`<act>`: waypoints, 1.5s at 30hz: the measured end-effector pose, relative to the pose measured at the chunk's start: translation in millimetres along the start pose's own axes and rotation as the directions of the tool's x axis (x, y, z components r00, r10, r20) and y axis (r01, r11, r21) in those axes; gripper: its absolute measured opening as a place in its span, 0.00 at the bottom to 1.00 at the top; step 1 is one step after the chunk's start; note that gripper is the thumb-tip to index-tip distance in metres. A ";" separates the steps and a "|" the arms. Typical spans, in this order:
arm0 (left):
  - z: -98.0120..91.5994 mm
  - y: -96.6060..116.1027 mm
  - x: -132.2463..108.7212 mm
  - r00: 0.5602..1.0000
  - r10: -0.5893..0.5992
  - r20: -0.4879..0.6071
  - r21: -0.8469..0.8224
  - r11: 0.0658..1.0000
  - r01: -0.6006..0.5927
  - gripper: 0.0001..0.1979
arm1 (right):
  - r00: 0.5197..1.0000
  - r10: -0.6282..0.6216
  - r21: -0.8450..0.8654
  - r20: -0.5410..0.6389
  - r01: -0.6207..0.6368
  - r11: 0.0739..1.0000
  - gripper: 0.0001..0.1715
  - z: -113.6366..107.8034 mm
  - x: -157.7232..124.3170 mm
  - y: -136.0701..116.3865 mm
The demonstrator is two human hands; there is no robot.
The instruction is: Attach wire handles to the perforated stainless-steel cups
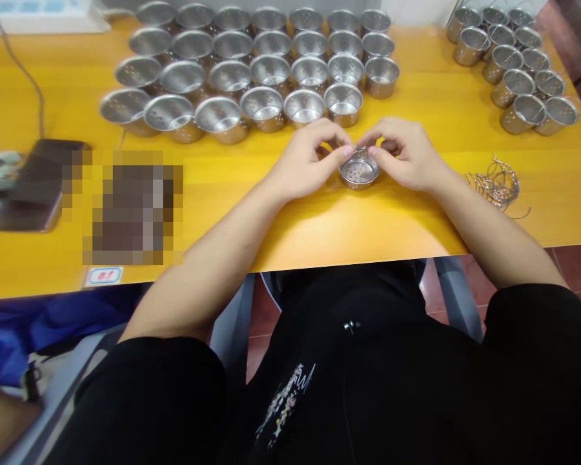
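A small perforated steel cup (pixel 359 172) rests on the yellow table (pixel 319 226) in front of me. My left hand (pixel 306 159) pinches its left rim with thumb and fingers curled. My right hand (pixel 403 153) pinches the right rim, and a thin wire handle seems to lie between the fingertips over the cup. Both hands touch the cup.
Several rows of matching steel cups (pixel 252 64) fill the table behind my hands. Another cluster of cups with handles (pixel 513 61) stands at the far right. A pile of loose wire handles (pixel 498 183) lies right of my right wrist. A dark object (pixel 33 184) and a cable sit at left.
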State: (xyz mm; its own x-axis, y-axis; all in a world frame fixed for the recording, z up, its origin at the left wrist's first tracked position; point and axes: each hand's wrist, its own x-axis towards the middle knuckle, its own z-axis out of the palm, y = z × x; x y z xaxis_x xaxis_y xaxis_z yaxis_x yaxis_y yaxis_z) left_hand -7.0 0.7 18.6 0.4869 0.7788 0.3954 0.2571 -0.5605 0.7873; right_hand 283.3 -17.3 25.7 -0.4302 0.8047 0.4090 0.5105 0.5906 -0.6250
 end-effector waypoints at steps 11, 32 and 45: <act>-1.9 -1.4 -0.2 0.999 0.031 0.033 0.006 0.999 -0.031 0.36 | 0.991 -0.124 0.007 0.052 0.124 0.992 0.14 -1.6 1.4 0.3; -2.2 -11.5 -1.6 0.998 0.012 0.054 0.002 1.000 -0.012 0.34 | 0.988 -0.129 0.051 0.081 0.125 0.991 0.11 -6.4 0.2 1.3; -0.7 -7.6 -3.1 0.980 0.053 0.192 -0.050 0.998 -0.044 0.25 | 0.980 -0.155 0.025 0.124 0.153 0.988 0.09 -12.3 -2.0 0.1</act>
State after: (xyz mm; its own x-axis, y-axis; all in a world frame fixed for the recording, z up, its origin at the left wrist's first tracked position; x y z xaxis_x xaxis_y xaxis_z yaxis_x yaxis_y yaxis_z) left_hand -11.0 2.8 11.8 0.6507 0.6798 0.3383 0.1938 -0.5794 0.7916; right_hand 293.4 -18.1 33.0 -0.5934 0.6895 0.4153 0.4194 0.7053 -0.5716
